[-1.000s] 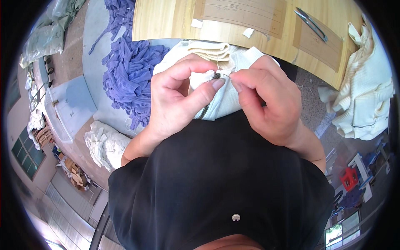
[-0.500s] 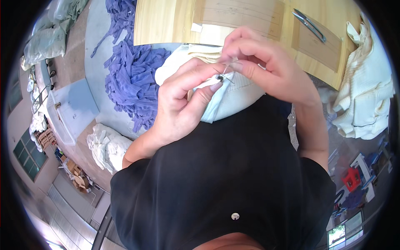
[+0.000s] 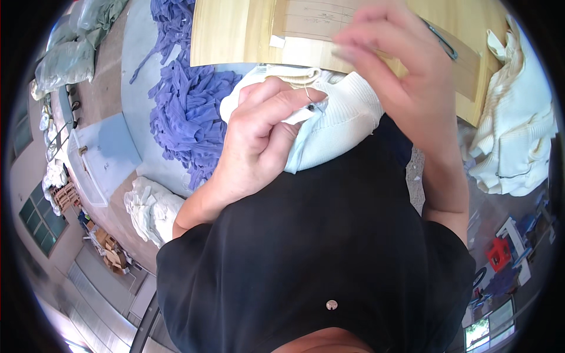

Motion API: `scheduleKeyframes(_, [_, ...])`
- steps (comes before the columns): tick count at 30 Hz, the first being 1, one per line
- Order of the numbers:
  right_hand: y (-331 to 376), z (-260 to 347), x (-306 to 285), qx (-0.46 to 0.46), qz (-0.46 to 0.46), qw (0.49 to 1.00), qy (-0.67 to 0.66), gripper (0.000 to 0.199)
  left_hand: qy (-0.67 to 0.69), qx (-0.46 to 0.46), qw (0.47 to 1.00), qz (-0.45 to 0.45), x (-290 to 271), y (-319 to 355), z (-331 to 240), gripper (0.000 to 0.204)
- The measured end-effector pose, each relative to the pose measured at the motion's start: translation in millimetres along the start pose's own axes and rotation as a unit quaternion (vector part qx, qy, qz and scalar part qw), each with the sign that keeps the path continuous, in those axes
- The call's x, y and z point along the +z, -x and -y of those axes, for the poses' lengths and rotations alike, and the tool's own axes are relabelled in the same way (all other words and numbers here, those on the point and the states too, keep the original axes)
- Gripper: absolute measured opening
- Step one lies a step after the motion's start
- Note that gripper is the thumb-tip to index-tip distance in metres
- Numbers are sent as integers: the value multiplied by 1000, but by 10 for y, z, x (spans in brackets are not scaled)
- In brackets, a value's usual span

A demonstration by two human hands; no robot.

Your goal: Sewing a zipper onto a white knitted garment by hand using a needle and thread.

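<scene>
A white ribbed knit garment (image 3: pixel 348 120) lies bunched against my front at the edge of a wooden board. My left hand (image 3: pixel 259 138) is closed on a folded edge of it, pinching the cloth between thumb and forefinger. A small dark spot shows in the fold by the fingertips, beside a pale blue-white strip. My right hand (image 3: pixel 412 73) is raised above the board, to the right of the garment. Its thumb and forefinger come close together, smeared by motion, and whatever they hold is too blurred to make out.
The light wooden board (image 3: pixel 232 35) carries brown paper sheets (image 3: pixel 315 20) and dark-handled scissors (image 3: pixel 442 41). Purple fabric strips (image 3: pixel 188 112) are heaped left. Another cream knit garment (image 3: pixel 512 141) hangs at right. A white cloth bundle (image 3: pixel 152 206) and a clear plastic bin (image 3: pixel 88 167) stand at left.
My right hand has lifted away from the garment, up and to the right, over the board. My left hand keeps its pinch on the cloth. The thin strands between the hands are no longer visible.
</scene>
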State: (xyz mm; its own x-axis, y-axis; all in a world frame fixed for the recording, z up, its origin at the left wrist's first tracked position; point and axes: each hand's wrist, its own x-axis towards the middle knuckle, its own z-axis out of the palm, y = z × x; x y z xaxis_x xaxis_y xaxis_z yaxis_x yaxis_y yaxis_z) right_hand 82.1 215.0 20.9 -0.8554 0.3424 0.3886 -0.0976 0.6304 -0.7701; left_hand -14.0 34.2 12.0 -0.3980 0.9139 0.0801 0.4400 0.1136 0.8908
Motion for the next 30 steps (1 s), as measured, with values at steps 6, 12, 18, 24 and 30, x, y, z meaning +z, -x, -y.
scheduleKeyframes(6, [204, 184, 113, 98, 98, 982, -131, 7, -62, -12, 998, 23, 2, 15, -69, 22])
scheduleKeyframes(12, [232, 197, 220, 71, 70, 989, -111, 4, -127, -9, 991, 36, -6, -5, -121, 21])
scheduleKeyframes(18, [-6, 210, 59, 56, -27, 968, -242, 11, 24, -58, 998, -4, 64, 36, 20, 22])
scheduleKeyframes(24, [-202, 225, -180, 238, 146, 587, -760, 37, 183, -175, 967, -40, 53, 40, 3, 22])
scheduleKeyframes(30, [-310, 271, -132, 232, 25, 771, -592, 37, 159, -159, 973, -43, 64, 4, 13, 19])
